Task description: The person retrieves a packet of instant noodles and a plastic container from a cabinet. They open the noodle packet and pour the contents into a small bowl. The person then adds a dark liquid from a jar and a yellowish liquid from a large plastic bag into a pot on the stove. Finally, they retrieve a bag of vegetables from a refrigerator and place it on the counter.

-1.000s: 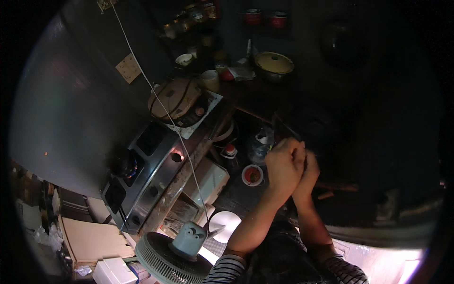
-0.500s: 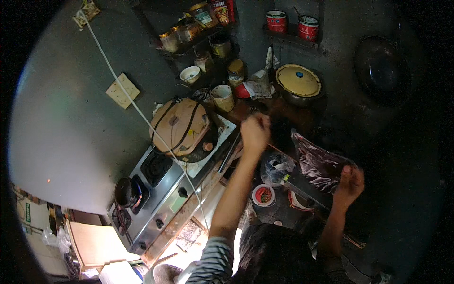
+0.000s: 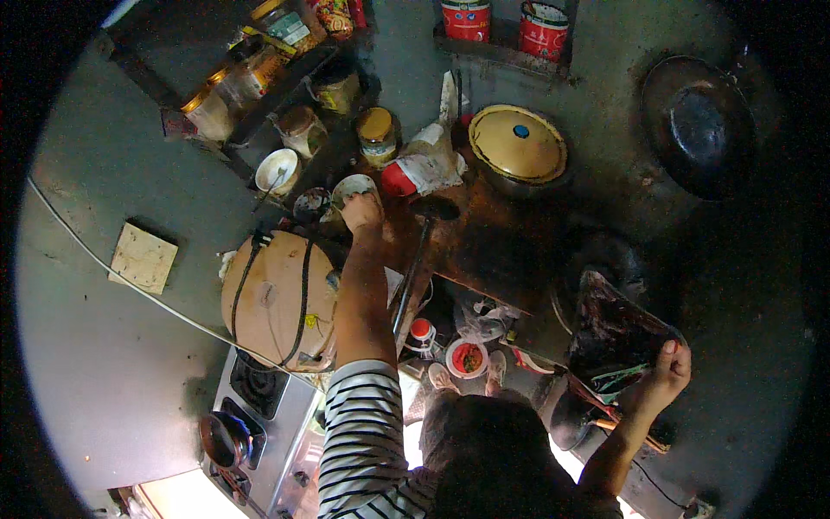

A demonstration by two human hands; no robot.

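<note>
My left hand reaches far out, its fingers curled over the near rim of a white tub on the back counter; the fingertips are partly hidden. My right hand is closed on the edge of a dark, glossy plastic bag that hangs at the right, a green patch showing low on it. What the bag contains, if anything, I cannot make out. Near my left forearm, a long-handled ladle with a black head lies across the counter. Left of that forearm stands a large pot with a round wooden lid.
A small black pan sits over a blue flame on the stove. A yellow-lidded pot and jars stand at the back. A wok hangs on the wall. On the floor are a bucket with red contents and my feet.
My left hand has moved left and away from me to the white tub. My right hand, lower now, still holds the bag. The view has turned, showing more of the right side.
</note>
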